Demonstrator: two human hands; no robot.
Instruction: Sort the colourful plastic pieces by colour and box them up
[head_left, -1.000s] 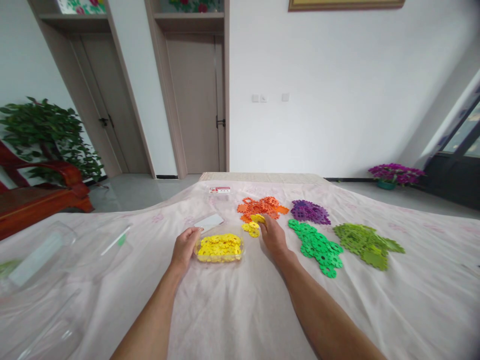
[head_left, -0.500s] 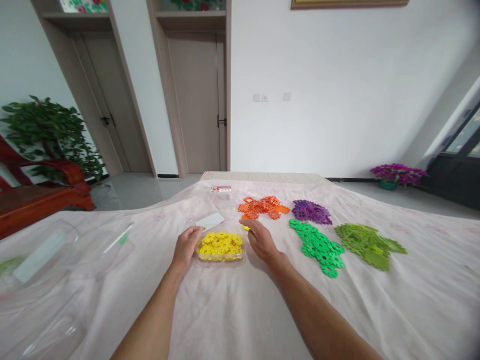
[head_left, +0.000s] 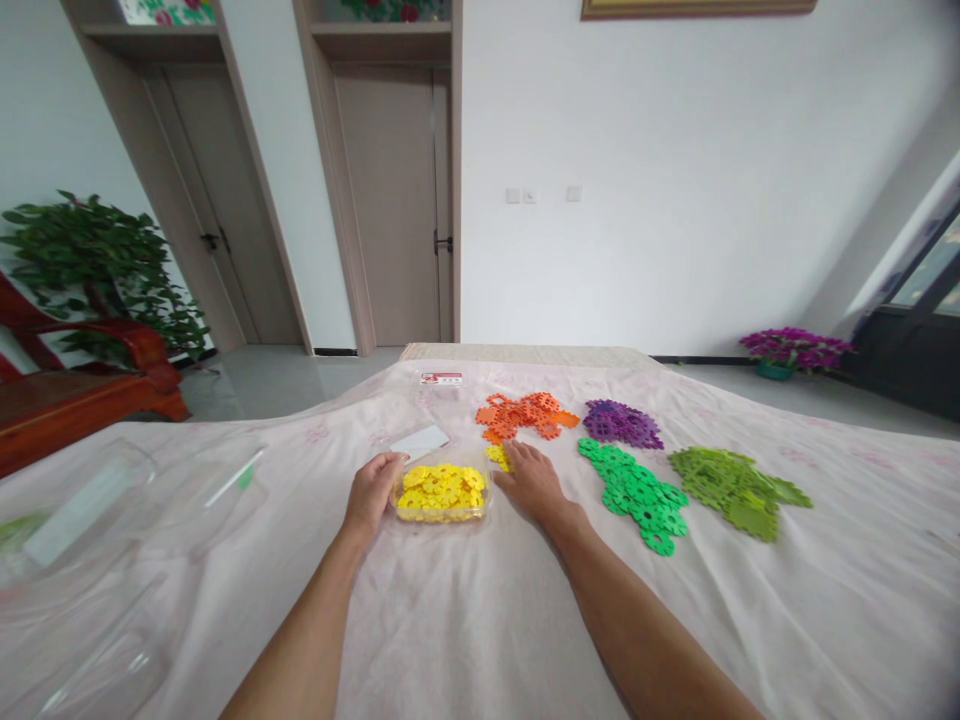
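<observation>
A clear plastic tub (head_left: 441, 513) filled with yellow snowflake pieces (head_left: 441, 488) sits on the cloth-covered table. My left hand (head_left: 372, 493) curls around the tub's left side and holds it. My right hand (head_left: 531, 478) lies on the cloth just right of the tub, its fingers stretched over a few loose yellow pieces (head_left: 496, 456). Past my right hand lie an orange pile (head_left: 525, 414) and a purple pile (head_left: 621, 423).
A bright green pile (head_left: 637, 494) and an olive green pile (head_left: 731, 487) lie to the right. Clear plastic containers (head_left: 90, 510) stand at the left. A white card (head_left: 420, 442) and a small red-labelled packet (head_left: 441, 380) lie beyond the tub.
My right hand carried yellow pieces from the loose heap to the tub, then moved back onto the few remaining loose pieces. The loose yellow heap has shrunk. My left hand stayed put.
</observation>
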